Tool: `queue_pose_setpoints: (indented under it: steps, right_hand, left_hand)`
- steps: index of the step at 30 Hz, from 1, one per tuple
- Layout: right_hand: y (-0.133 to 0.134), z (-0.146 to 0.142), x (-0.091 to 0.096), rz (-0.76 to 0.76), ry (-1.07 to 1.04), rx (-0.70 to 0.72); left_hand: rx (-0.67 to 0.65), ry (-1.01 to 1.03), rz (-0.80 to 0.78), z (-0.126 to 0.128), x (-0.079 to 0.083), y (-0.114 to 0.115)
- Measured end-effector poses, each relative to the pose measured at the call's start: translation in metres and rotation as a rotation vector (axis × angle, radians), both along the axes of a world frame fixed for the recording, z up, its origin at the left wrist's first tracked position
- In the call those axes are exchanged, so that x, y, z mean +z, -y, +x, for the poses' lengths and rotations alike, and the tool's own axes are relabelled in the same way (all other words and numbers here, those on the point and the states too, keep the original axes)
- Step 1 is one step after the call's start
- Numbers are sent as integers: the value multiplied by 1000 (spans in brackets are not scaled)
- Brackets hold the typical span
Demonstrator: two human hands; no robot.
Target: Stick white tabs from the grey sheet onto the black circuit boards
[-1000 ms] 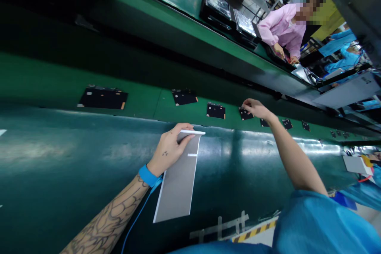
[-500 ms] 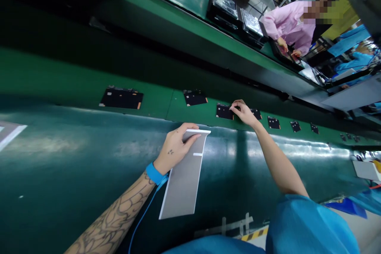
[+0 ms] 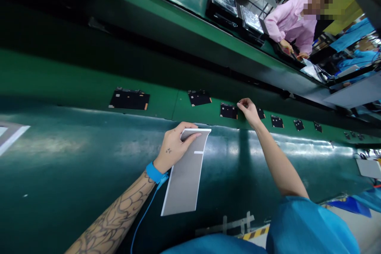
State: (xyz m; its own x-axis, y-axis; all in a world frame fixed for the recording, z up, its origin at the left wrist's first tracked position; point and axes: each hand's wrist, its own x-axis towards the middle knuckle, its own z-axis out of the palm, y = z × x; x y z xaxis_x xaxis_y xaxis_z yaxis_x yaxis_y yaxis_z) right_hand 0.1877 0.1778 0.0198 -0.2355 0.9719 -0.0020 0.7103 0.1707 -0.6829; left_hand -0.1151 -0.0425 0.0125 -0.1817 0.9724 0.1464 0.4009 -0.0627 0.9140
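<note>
My left hand (image 3: 174, 147), with a blue wrist strap (image 3: 154, 172), grips the top of a long grey sheet with white edges (image 3: 184, 182) between thumb and fingers. The sheet hangs tilted above the green bench and bends slightly at its top. Farther off, my right hand (image 3: 250, 112) is closed in a pinch at the right corner of a small black panel (image 3: 228, 111) on the green strip. Whatever sits between those fingertips is too small to make out. Partly behind this hand lies another black panel (image 3: 261, 113).
More black panels, such as a large one (image 3: 129, 99) and a tilted one (image 3: 200, 98), lie in a row along the green strip (image 3: 166, 105). At the left edge is another grey-and-white sheet (image 3: 12, 137). A person in pink (image 3: 293, 20) works beyond the raised shelf.
The row of black panels has shifted to the right. My right hand has moved slightly right along with them, while my left hand and its sheet stay almost in place.
</note>
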Motion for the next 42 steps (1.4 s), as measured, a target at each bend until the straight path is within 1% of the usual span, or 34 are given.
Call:
queue_pose_setpoints:
  steps: [1, 2, 3, 5, 8, 10, 12, 14, 20, 29, 34, 38, 42]
  right_hand:
    - [8, -3, 2, 22, -52, -49]
    - [19, -8, 5, 46, -106, -68]
    - [32, -14, 9, 66, -160, -49]
    - [63, -30, 18, 83, -246, 84]
    - [107, -55, 31, 106, -272, 322]
    - [127, -67, 37, 123, -250, 414]
    - [138, -74, 38, 137, -236, 453]
    - [143, -77, 36, 166, -235, 461]
    - [152, -76, 22, 300, -222, 399]
    - [156, -77, 4, 359, -143, 388]
    - [158, -75, -2, 407, -117, 396]
    - [159, -76, -3, 497, -110, 411]
    - [159, -77, -5, 645, -90, 421]
  left_hand:
    - [4, 6, -1, 0, 0, 0]
    - [6, 15, -3, 0, 0, 0]
    - [8, 26, -4, 0, 0, 0]
    - [13, 45, -10, 0, -1, 0]
    - [22, 64, -20, 0, -3, 0]
    - [25, 68, -30, -1, -4, 1]
    - [28, 72, -41, -1, -5, 1]
    - [28, 75, -50, 0, -4, 1]
    - [43, 70, -38, 1, 0, 0]
    - [41, 46, -27, 0, -3, 0]
    - [20, 39, -19, 0, -3, 0]
    - [6, 47, -12, 0, -1, 0]
    - [0, 62, -4, 0, 1, 0]
